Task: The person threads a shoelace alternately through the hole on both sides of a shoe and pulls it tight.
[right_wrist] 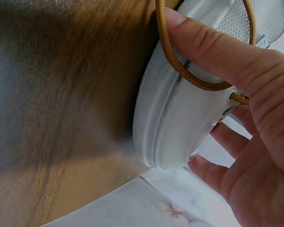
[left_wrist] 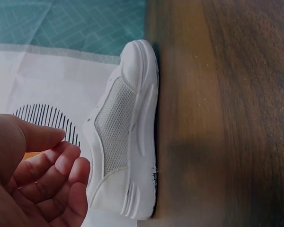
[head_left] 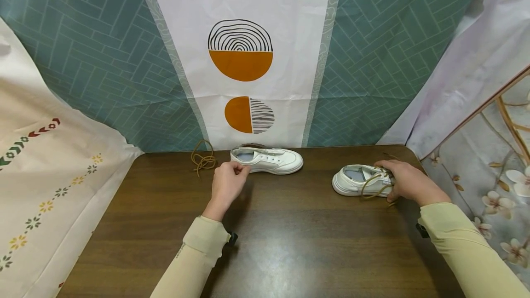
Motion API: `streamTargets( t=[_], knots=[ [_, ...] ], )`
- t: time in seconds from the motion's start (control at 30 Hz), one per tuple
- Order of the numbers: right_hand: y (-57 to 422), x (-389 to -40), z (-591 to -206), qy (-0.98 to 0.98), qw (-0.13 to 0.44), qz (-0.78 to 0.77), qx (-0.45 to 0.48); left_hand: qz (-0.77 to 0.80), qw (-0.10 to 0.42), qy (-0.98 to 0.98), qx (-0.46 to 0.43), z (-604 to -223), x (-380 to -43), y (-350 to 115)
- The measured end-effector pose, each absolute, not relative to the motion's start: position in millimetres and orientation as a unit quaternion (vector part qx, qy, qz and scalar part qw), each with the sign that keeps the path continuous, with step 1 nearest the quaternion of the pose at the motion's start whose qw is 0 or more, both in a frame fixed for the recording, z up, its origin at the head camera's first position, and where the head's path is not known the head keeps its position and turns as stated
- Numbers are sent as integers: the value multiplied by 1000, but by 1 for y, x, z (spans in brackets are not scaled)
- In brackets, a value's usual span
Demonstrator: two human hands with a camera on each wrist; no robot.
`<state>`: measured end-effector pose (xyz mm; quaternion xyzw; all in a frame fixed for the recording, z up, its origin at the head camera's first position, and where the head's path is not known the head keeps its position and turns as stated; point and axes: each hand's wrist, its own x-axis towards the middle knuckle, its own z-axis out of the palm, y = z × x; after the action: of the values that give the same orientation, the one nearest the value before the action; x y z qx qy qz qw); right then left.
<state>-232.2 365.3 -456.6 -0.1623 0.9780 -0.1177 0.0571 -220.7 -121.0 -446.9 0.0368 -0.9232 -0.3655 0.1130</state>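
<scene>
A white sneaker point(head_left: 281, 162) without a lace in its eyelets stands by the back edge, toe to the right. Beside its heel hovers my left hand point(head_left: 229, 183), fingers loosely curled, thumb near the index fingertip; the left wrist view shows nothing between them. A second white sneaker point(head_left: 345, 186) sits at the right, heel to the left, with a brown shoelace point(right_wrist: 168, 45) through some eyelets and hanging loose. My right hand point(head_left: 407, 180) grips its toe end, thumb point(right_wrist: 194, 35) along the near side and fingers on the far side. The palm hides part of the laces.
Left of the first sneaker lies a loose coiled brown shoelace point(head_left: 204, 162). Both sneakers rest on a dark wooden table point(head_left: 290, 238). A patterned curtain point(head_left: 372, 59) hangs behind it, with printed cloths at the left and right sides.
</scene>
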Motion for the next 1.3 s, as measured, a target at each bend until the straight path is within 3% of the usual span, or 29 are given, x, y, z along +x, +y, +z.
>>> streamTargets(
  t=[0.33, 0.53, 0.7, 0.83, 0.93, 1.07, 1.3],
  knots=[
    [354, -230, -448, 988, 75, -72, -116, -347, 85, -933, 38, -448, -216, -132],
    [323, -231, -415, 985, 89, -96, -111, -327, 89, -939, 55, -445, -219, -150],
    [269, -243, -393, 979, 36, -139, -144, -266, 148, -950, 76, -445, -227, -166],
    [215, -253, -402, 974, -14, -153, -169, -216, 173, -958, 76, -454, -240, -179],
    [175, -262, -421, 968, -24, -159, -195, -178, 142, -971, 72, -463, -252, -190],
    [135, -274, -449, 961, -23, -173, -214, -142, 58, -985, 79, -476, -267, -200],
    [107, -291, -484, 967, -21, -161, -195, -137, -63, -987, 61, -489, -276, -202]
  ],
)
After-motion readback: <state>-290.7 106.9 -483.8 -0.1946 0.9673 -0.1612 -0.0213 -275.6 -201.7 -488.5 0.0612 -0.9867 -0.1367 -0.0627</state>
